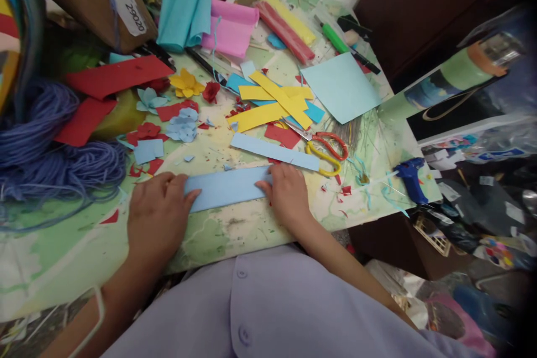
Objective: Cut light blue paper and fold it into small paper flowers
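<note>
A light blue paper strip [226, 187] lies lengthwise along the front of the table, one end in each hand. My left hand [157, 212] grips its left end, thumb on top. At the right end, the thumb and fingers of my right hand [289, 196] are closed on the paper. Just beyond it is a narrower light blue strip [274, 151], touching scissors [309, 136] with red and yellow handles. Yellow paper strips [272, 114] lie crossed over blue ones farther back. Paper flowers, among them a blue one [182, 126] and a yellow one [185, 84], sit to the left.
Purple yarn [88, 165] is heaped at the left, near red paper strips [121, 75]. A pale blue sheet [342, 86] lies back right. A blue glue gun [413, 179] rests at the right edge. Rolled teal paper [182, 8] stands at the back; scraps litter the tabletop.
</note>
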`<state>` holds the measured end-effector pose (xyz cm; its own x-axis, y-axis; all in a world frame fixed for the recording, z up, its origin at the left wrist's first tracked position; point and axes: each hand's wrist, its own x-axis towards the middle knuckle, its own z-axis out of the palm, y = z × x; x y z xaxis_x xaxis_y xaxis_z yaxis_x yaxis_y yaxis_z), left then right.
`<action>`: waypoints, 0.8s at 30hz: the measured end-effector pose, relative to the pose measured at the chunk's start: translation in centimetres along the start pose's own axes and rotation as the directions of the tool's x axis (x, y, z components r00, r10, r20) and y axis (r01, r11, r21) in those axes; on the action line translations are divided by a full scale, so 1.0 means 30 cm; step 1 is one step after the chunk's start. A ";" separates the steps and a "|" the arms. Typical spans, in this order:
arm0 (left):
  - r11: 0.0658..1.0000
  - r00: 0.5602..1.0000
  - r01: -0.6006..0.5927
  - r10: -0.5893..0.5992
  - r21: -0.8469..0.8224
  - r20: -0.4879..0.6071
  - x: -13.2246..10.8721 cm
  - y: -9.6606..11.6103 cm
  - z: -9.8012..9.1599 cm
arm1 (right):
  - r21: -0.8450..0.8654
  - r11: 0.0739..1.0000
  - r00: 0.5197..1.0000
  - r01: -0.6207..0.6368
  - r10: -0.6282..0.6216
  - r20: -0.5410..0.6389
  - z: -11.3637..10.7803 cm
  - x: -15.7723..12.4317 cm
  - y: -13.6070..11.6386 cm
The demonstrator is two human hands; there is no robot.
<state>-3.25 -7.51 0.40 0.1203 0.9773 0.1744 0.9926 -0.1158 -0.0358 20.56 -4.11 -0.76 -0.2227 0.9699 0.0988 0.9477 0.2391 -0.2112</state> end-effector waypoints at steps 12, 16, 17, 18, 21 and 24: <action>0.903 0.894 -0.421 0.428 -0.081 0.128 0.009 0.035 -0.002 | 0.057 0.998 1.000 0.017 -0.017 -0.011 -0.003 -0.004 0.006; 0.917 0.909 -0.399 0.395 0.007 0.131 0.011 0.114 -0.020 | 0.033 0.999 1.000 0.015 -0.015 0.005 -0.012 -0.008 0.008; 0.927 0.920 -0.374 0.370 0.008 0.129 0.010 0.129 -0.021 | 0.025 1.000 1.000 0.016 -0.017 0.010 -0.014 -0.009 0.009; 0.939 0.932 -0.343 0.340 -0.001 0.125 0.009 0.140 -0.020 | 0.020 1.000 1.000 0.017 -0.017 0.014 -0.015 -0.009 0.009; 0.957 0.950 -0.280 0.288 -0.078 0.121 -0.001 0.148 -0.011 | 0.024 1.000 1.000 0.011 -0.012 0.024 -0.018 -0.009 0.010; 0.962 0.960 -0.239 0.254 -0.132 0.117 -0.012 0.136 0.004 | 0.031 1.000 1.000 0.001 -0.002 0.031 -0.020 -0.009 0.008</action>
<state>0.76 -8.31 0.09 0.3663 0.9295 0.0431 0.9281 -0.3682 0.0542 20.99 -4.33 -0.25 -0.2312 0.9704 0.0691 0.9401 0.2412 -0.2408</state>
